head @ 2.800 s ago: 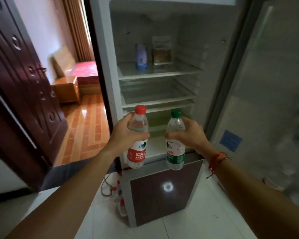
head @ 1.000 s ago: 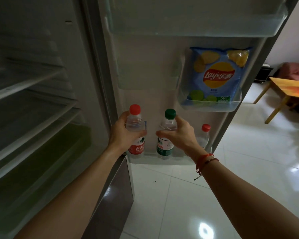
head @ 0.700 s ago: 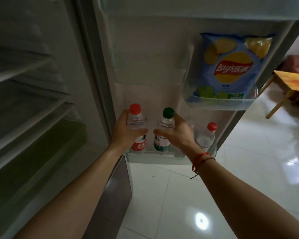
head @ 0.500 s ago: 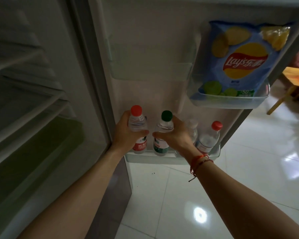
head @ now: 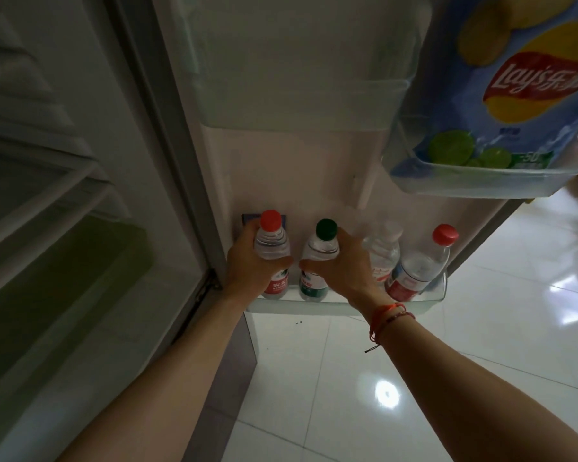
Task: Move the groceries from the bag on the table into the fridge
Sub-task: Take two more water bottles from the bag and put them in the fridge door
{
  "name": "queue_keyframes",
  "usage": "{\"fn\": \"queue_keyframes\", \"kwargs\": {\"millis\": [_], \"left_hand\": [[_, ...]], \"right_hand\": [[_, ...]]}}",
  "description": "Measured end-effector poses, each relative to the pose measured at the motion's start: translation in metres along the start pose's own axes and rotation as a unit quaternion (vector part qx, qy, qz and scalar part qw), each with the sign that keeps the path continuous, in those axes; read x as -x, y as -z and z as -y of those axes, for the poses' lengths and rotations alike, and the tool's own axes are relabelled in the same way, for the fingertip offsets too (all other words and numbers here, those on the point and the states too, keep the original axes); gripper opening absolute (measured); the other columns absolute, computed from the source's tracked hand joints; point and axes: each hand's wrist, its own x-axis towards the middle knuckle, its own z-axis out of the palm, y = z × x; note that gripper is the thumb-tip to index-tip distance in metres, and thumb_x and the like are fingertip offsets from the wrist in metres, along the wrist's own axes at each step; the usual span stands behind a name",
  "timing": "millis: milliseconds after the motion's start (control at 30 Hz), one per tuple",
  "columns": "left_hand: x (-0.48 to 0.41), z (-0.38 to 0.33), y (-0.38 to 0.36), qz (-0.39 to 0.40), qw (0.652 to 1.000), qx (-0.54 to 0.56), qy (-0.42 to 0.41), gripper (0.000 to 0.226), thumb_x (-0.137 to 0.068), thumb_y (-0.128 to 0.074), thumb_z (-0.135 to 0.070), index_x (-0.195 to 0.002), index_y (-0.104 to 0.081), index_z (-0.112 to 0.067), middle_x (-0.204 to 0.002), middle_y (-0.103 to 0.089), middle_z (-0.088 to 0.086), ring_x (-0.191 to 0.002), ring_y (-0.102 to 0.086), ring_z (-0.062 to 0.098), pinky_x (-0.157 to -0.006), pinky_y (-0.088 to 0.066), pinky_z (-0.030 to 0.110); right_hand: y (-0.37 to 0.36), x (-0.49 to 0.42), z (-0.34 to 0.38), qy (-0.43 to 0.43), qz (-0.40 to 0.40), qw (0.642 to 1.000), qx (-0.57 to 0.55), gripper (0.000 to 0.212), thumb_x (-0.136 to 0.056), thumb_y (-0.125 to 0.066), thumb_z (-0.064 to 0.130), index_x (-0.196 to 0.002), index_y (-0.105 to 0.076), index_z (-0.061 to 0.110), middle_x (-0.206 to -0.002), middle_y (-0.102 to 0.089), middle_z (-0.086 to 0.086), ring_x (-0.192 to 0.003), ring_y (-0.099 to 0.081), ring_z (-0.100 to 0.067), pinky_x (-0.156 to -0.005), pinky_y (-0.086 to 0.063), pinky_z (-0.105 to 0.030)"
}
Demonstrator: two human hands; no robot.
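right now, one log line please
left hand grips red-cap bottle | right hand grips green-cap bottle | both upright in bottom door shelf

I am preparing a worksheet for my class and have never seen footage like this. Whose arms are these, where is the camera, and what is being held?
No machine here. A person wears a wide-angle camera on the head, so you look forward and down along their two bare arms. They face an open fridge, with its shelves on the left and its door ahead. The left hand grips a red-capped bottle, and the right hand grips a green-capped bottle. Both bottles are upright, with their lower ends inside the bottom door shelf. To their right stand a clear-capped bottle and a second red-capped bottle. Higher up, a blue bag of crisps sits in a door bin.
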Motion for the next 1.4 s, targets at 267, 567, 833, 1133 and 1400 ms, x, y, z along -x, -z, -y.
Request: {"fn": "queue_keyframes", "kwargs": {"millis": [267, 567, 833, 1133, 1400], "left_hand": [[-0.004, 0.015, -0.003, 0.006, 1.000, 0.021, 0.001, 0.069, -0.067, -0.087, -0.006, -0.122, -0.053, -0.033, -0.107, -0.065, -0.018, -0.094, -0.062, -0.004, -0.078, -0.046, 0.015], [-0.004, 0.018, -0.004, 0.006, 1.000, -0.005, -0.010, 0.070, -0.067, -0.087, -0.011, -0.125, -0.053, -0.029, -0.113, -0.065, -0.011, -0.101, -0.062, 0.008, -0.089, -0.048, 0.028], [0.008, 0.005, 0.007, 0.005, 1.000, -0.021, -0.022, 0.069, -0.070, -0.086, -0.014, -0.128, -0.051, -0.030, -0.118, -0.060, -0.013, -0.109, -0.058, 0.008, -0.096, -0.049, 0.034], [0.051, -0.031, 0.024, -0.003, 0.990, -0.121, -0.070, 0.063, -0.083, -0.078, -0.025, -0.137, -0.046, -0.028, -0.134, -0.047, -0.007, -0.114, -0.045, 0.003, -0.095, -0.039, 0.024], [0.104, -0.078, 0.052, -0.039, 0.927, -0.314, -0.201, 0.057, -0.083, -0.073, -0.044, -0.130, -0.050, -0.020, -0.127, -0.052, 0.005, -0.115, -0.050, 0.021, -0.091, -0.043, 0.029]], "right_hand": [[-0.003, -0.008, -0.004, 0.017, 0.009, 1.000, 0.006, 0.061, -0.071, -0.089, 0.027, -0.121, -0.057, 0.017, -0.111, -0.071, -0.003, -0.101, -0.068, -0.022, -0.092, -0.056, -0.038], [0.001, -0.006, -0.008, 0.027, 0.026, 0.998, 0.041, 0.067, -0.075, -0.087, 0.021, -0.130, -0.049, 0.013, -0.114, -0.065, -0.005, -0.102, -0.063, -0.024, -0.092, -0.054, -0.036], [0.013, 0.007, -0.006, -0.020, 0.052, 0.998, -0.014, 0.086, -0.074, -0.088, 0.022, -0.143, -0.037, 0.021, -0.132, -0.060, -0.007, -0.116, -0.062, -0.029, -0.099, -0.053, -0.043], [0.049, 0.050, 0.017, -0.001, 0.055, 0.998, 0.011, 0.085, -0.086, -0.078, 0.031, -0.154, -0.026, 0.023, -0.143, -0.050, -0.010, -0.128, -0.052, -0.029, -0.103, -0.046, -0.041], [0.085, 0.097, 0.044, 0.084, 0.031, 0.984, 0.153, 0.082, -0.090, -0.063, 0.059, -0.156, -0.022, 0.031, -0.150, -0.041, -0.018, -0.125, -0.055, -0.033, -0.104, -0.047, -0.046]]}}
